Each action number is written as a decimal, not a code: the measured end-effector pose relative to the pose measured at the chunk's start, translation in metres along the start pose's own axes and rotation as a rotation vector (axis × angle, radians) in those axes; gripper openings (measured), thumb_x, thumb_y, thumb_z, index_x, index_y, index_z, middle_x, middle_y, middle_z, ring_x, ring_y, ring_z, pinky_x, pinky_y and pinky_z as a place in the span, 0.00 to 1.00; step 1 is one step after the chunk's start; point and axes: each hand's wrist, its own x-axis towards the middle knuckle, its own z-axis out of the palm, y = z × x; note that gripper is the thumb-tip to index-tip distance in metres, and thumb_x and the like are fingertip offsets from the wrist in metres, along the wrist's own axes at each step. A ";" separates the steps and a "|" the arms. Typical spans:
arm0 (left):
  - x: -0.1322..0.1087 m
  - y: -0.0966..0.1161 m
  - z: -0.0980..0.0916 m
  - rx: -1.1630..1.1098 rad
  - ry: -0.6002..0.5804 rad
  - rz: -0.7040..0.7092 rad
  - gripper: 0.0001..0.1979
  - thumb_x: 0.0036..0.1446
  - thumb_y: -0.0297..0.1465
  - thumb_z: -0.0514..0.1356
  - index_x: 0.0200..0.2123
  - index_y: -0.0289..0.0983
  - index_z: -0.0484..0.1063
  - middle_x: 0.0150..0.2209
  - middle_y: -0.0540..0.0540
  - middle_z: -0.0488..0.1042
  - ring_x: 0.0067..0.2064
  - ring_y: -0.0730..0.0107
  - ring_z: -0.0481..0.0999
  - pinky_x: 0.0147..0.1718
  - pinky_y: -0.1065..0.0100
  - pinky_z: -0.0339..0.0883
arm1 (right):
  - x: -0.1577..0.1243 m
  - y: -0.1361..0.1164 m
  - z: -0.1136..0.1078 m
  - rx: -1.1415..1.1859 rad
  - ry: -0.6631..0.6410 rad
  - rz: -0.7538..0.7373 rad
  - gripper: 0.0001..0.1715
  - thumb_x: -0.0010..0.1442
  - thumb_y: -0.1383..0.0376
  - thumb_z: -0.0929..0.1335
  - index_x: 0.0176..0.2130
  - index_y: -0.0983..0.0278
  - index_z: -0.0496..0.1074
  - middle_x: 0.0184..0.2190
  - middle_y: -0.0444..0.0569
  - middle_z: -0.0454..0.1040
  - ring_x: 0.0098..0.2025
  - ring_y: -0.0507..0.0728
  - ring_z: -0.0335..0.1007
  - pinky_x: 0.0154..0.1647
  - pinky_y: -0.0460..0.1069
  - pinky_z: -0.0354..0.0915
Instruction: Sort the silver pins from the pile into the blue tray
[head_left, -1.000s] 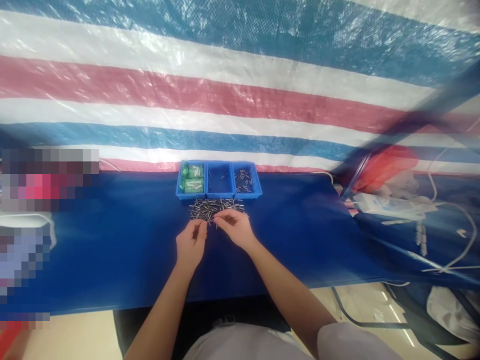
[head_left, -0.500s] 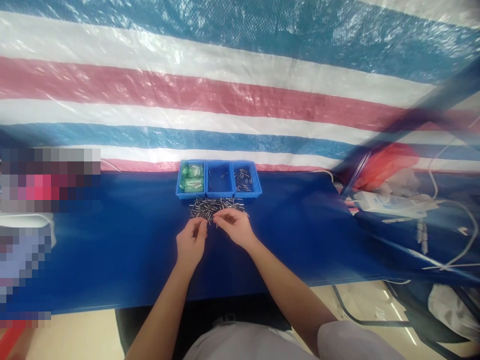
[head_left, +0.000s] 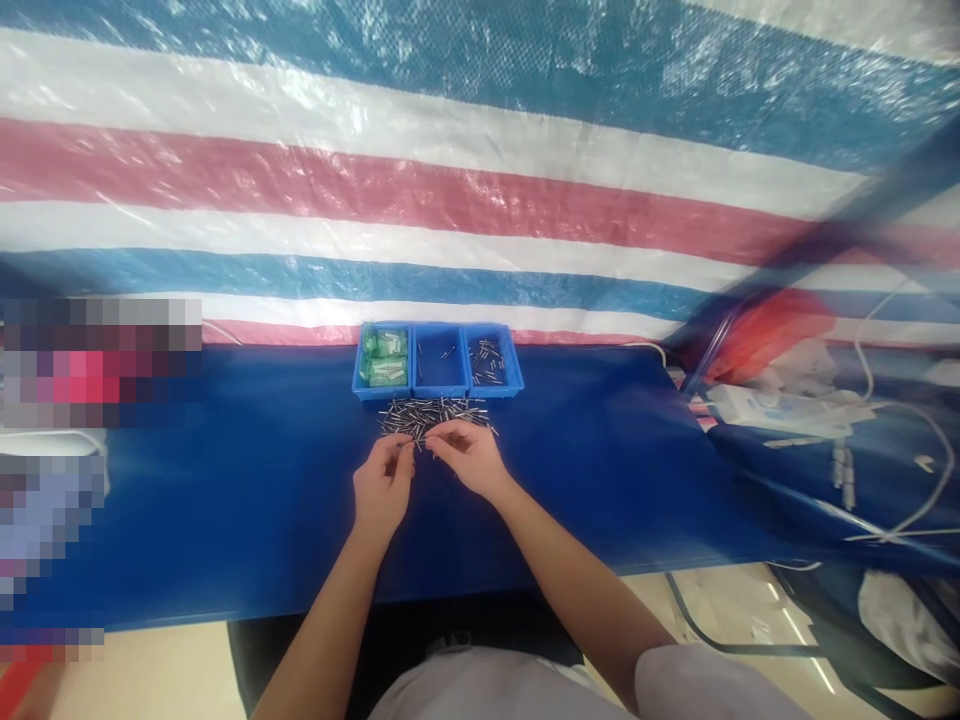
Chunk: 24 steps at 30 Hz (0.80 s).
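At the near edge of a pile of thin metal pins (head_left: 431,412), both hands work close together, fingertips nearly meeting. My left hand (head_left: 382,478) is closed in a pinch, thumb against fingers. A slim metal pin shows between the two sets of fingertips, too small to make out in detail. Coming in from the right, my right hand (head_left: 472,456) also pinches, apparently at the other end of that pin. Behind the pile stands a blue three-compartment bin (head_left: 439,392). Its left compartment contains green packets (head_left: 387,372), the middle a few pins, the right several loose pins (head_left: 487,362).
A blue-covered table (head_left: 247,500) lies under everything. Striped plastic sheeting (head_left: 450,190) hangs along the back. To the right are a red bag (head_left: 780,330), a white box (head_left: 772,408) and loose cables (head_left: 946,440). A pixelated area covers the far left.
Hands stay almost in place over the pile's near edge, with only slight fingertip movement. The pin between them shows more clearly now. The bin's contents look the same.
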 end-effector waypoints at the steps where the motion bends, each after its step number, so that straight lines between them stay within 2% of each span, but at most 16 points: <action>1: 0.000 0.000 0.000 -0.002 -0.003 0.002 0.13 0.64 0.39 0.57 0.45 0.39 0.73 0.25 0.52 0.74 0.26 0.74 0.75 0.29 0.73 0.67 | 0.000 0.000 0.000 -0.003 -0.002 -0.002 0.15 0.52 0.53 0.75 0.34 0.62 0.79 0.27 0.46 0.78 0.27 0.53 0.72 0.28 0.47 0.70; 8: 0.001 -0.003 0.002 0.015 0.007 0.007 0.15 0.64 0.42 0.56 0.42 0.37 0.73 0.25 0.51 0.74 0.26 0.72 0.75 0.30 0.72 0.68 | -0.002 -0.004 -0.001 -0.067 -0.004 -0.039 0.14 0.54 0.54 0.74 0.35 0.61 0.79 0.31 0.48 0.80 0.32 0.54 0.75 0.34 0.50 0.72; 13: 0.001 -0.002 0.002 0.014 0.002 -0.001 0.14 0.64 0.41 0.56 0.41 0.37 0.73 0.25 0.51 0.74 0.27 0.73 0.75 0.30 0.72 0.67 | -0.001 0.004 -0.004 -0.088 -0.029 -0.054 0.13 0.55 0.55 0.74 0.36 0.61 0.79 0.33 0.48 0.80 0.32 0.54 0.75 0.36 0.50 0.73; 16: 0.001 -0.001 0.002 0.011 0.009 0.001 0.14 0.65 0.41 0.55 0.41 0.37 0.73 0.24 0.50 0.74 0.26 0.73 0.75 0.30 0.72 0.67 | 0.001 -0.002 -0.008 -0.091 0.031 -0.116 0.13 0.56 0.55 0.73 0.37 0.61 0.79 0.36 0.49 0.80 0.35 0.55 0.76 0.38 0.51 0.74; 18: 0.001 0.000 0.002 -0.013 0.015 -0.004 0.14 0.65 0.42 0.55 0.40 0.37 0.73 0.24 0.51 0.74 0.26 0.73 0.74 0.29 0.72 0.67 | 0.003 -0.025 -0.015 -0.112 0.102 -0.230 0.11 0.58 0.55 0.73 0.38 0.59 0.79 0.39 0.49 0.80 0.42 0.56 0.77 0.43 0.52 0.74; 20: 0.001 0.000 0.002 -0.033 0.015 -0.016 0.15 0.65 0.42 0.55 0.40 0.37 0.73 0.23 0.51 0.73 0.25 0.73 0.74 0.29 0.72 0.68 | 0.007 -0.064 -0.031 -0.152 0.123 -0.375 0.11 0.59 0.53 0.72 0.37 0.57 0.80 0.45 0.47 0.79 0.50 0.58 0.76 0.45 0.52 0.74; 22: 0.001 0.000 0.002 -0.029 0.017 -0.022 0.15 0.64 0.42 0.56 0.39 0.37 0.74 0.23 0.51 0.73 0.25 0.73 0.74 0.28 0.73 0.68 | 0.012 -0.109 -0.054 -0.246 0.175 -0.482 0.25 0.61 0.47 0.65 0.30 0.61 0.80 0.52 0.46 0.77 0.56 0.60 0.73 0.39 0.49 0.71; 24: 0.001 0.001 0.002 -0.014 0.021 -0.022 0.15 0.64 0.42 0.56 0.39 0.37 0.74 0.22 0.51 0.73 0.24 0.73 0.74 0.29 0.73 0.68 | 0.016 -0.142 -0.082 -0.438 0.268 -0.553 0.45 0.60 0.45 0.47 0.21 0.69 0.76 0.61 0.37 0.68 0.58 0.64 0.69 0.32 0.48 0.60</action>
